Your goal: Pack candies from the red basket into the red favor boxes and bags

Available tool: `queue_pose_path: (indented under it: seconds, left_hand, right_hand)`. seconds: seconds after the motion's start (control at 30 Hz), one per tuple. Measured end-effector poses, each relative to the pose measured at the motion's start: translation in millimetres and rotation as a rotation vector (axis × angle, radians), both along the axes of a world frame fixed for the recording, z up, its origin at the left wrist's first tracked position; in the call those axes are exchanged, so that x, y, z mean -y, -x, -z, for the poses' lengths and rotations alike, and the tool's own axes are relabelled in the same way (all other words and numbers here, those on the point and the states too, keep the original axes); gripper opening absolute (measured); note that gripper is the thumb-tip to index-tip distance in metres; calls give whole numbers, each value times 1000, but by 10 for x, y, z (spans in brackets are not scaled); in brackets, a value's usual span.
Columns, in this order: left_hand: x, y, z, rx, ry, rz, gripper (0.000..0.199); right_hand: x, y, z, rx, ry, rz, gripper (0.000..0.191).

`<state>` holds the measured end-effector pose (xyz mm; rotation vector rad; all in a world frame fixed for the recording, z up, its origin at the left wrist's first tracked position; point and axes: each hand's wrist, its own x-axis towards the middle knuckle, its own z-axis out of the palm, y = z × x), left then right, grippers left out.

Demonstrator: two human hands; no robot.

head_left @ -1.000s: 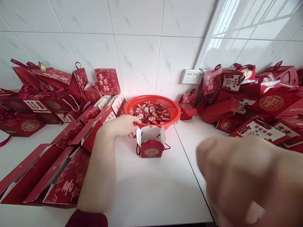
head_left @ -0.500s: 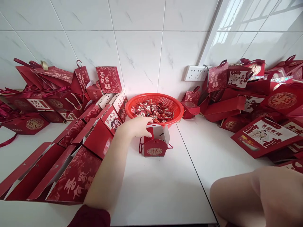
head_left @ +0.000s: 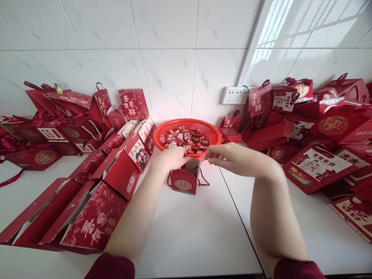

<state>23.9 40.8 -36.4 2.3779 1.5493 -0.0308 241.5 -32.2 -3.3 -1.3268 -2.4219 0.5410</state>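
A small red candy box [head_left: 183, 181] with a gold round emblem stands upright on the white table, its top flaps raised and dark red cord handles at its sides. My left hand [head_left: 171, 158] grips the box's upper left, fingers bent over the flap; its fingertips are partly hidden. Just right of the raised right flap is my right hand [head_left: 225, 156], fingers loosely bent with nothing visible in them. It looks slightly apart from the box. Directly behind stands a red plastic basket [head_left: 215, 135] holding many red-wrapped candies [head_left: 186, 136].
Rows of upright red boxes [head_left: 95, 217] line the left side beside my forearm. More red gift boxes [head_left: 319, 164] are piled at the right. A white power strip [head_left: 235, 95] is against the tiled wall [head_left: 165, 23]. A dark seam runs across the table [head_left: 188, 236].
My right hand has come in from the lower right to beside the box's right flap. My left hand stays at the box, which has turned slightly. The camera view has shifted a little.
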Motion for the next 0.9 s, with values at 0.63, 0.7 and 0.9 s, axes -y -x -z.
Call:
queue_pose_path:
  seconds: [0.63, 0.7, 0.9]
  left_hand:
    - [-67, 107, -147, 116, -208, 145, 25]
    - [-73, 141, -142, 100, -178, 182, 24]
    - [-58, 226, -166, 97, -47, 141, 28]
  right_hand:
    - [-293, 386, 223, 88, 214, -264, 43]
    - [-250, 375, 189, 89, 241, -271, 47]
    - [-99, 340, 131, 60, 297, -431, 35]
